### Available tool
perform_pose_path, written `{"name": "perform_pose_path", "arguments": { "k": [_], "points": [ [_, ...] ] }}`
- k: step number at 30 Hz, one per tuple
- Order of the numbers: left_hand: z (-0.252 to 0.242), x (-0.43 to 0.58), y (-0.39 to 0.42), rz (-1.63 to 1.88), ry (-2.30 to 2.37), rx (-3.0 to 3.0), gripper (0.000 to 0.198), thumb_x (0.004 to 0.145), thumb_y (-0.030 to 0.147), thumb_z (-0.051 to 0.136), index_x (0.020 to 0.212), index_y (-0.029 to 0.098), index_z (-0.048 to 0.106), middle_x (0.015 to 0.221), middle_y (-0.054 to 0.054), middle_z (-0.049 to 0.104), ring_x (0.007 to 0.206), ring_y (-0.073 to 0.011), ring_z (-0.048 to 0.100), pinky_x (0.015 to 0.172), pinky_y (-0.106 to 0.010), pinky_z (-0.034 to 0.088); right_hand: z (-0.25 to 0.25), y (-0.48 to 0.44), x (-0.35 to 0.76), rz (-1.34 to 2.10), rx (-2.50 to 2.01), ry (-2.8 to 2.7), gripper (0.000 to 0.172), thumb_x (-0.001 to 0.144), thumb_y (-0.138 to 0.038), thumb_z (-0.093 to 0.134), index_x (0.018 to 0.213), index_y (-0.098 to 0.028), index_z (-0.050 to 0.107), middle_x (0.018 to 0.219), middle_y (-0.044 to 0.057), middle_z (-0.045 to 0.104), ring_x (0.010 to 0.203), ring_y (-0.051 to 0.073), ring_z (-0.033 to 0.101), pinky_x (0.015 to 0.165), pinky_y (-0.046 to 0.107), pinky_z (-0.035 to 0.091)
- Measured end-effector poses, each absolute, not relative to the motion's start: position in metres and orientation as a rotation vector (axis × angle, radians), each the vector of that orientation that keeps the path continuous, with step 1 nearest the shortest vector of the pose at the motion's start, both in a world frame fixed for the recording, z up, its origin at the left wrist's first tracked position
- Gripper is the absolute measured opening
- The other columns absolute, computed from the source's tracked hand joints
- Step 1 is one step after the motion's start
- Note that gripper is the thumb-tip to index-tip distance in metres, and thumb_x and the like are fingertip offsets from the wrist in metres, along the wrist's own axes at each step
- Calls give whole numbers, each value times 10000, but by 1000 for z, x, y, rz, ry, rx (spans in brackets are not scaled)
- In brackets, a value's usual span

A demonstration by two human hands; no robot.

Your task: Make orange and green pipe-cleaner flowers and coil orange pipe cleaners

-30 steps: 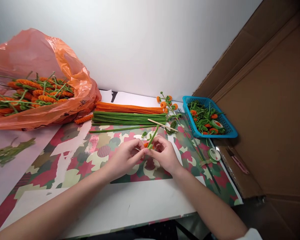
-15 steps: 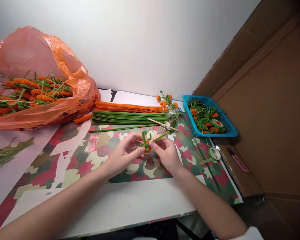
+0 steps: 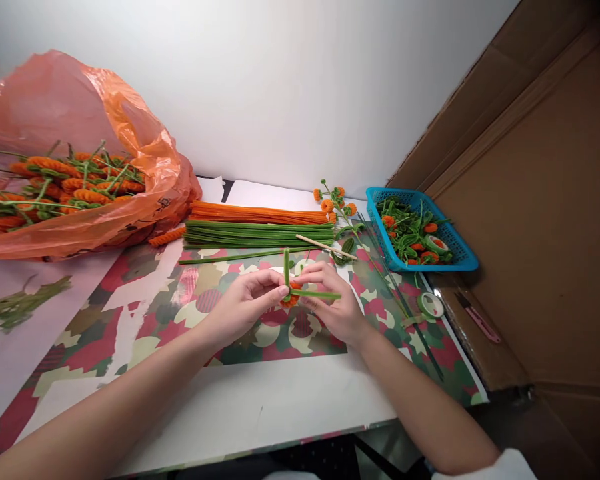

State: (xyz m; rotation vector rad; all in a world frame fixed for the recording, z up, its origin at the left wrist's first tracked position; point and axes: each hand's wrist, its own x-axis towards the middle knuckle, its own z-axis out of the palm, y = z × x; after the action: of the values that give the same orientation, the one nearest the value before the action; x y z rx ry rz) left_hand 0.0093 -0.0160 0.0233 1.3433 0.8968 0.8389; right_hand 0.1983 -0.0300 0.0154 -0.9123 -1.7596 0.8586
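My left hand [image 3: 245, 301] pinches a small orange and green pipe-cleaner flower [image 3: 291, 302] between thumb and fingers. One green pipe-cleaner end stands upright from it, and another points right across my right hand [image 3: 341, 312]. That hand closes on the flower's right side with thumb and fingers; its fingertips are partly hidden behind the green strand. Just beyond my hands lie a bundle of green pipe cleaners [image 3: 250, 235], a bundle of orange pipe cleaners [image 3: 255, 213] and a thin wooden stick [image 3: 325, 247].
An orange plastic bag [image 3: 150, 163] full of orange and green pieces stands at left. At right are a blue basket [image 3: 430, 268] of pieces, a roll of green tape [image 3: 431, 305] and a pink cutter [image 3: 481, 321]. A finished flower spray [image 3: 328, 206] lies behind; cardboard [image 3: 540, 200] walls the right.
The flower has turned in my fingers: the strand that slanted up to the right now lies nearly level. My right hand has shifted its grip, its fingers lifting slightly.
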Motion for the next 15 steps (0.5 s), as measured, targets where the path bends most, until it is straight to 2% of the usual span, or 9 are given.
{"name": "perform_pose_path", "arguments": {
  "k": [7, 10, 15],
  "points": [
    [24, 11, -20, 802, 841, 1335, 222, 833, 386, 609, 758, 178, 586, 745, 4, 537, 690, -124, 520, 644, -235, 458, 15, -32, 197, 751, -839, -1850, 73, 865, -229, 626, 843, -263, 687, 940, 28, 616, 951, 190, 570, 891, 405, 445],
    [25, 13, -22, 773, 837, 1342, 223, 835, 382, 605, 756, 177, 571, 742, 5, 529, 690, -127, 511, 638, -237, 455, 16, -34, 196, 731, -885, -1869, 82, 870, -242, 609, 806, -246, 658, 922, 27, 599, 935, 189, 547, 895, 399, 428],
    [22, 15, -24, 789, 812, 1372, 198, 855, 362, 588, 815, 168, 593, 802, -13, 569, 749, -141, 540, 688, -258, 474, 20, -34, 198, 798, -1036, -1916, 143, 867, -289, 573, 756, -209, 614, 905, 31, 488, 930, 191, 486, 904, 394, 407]
  ]
}}
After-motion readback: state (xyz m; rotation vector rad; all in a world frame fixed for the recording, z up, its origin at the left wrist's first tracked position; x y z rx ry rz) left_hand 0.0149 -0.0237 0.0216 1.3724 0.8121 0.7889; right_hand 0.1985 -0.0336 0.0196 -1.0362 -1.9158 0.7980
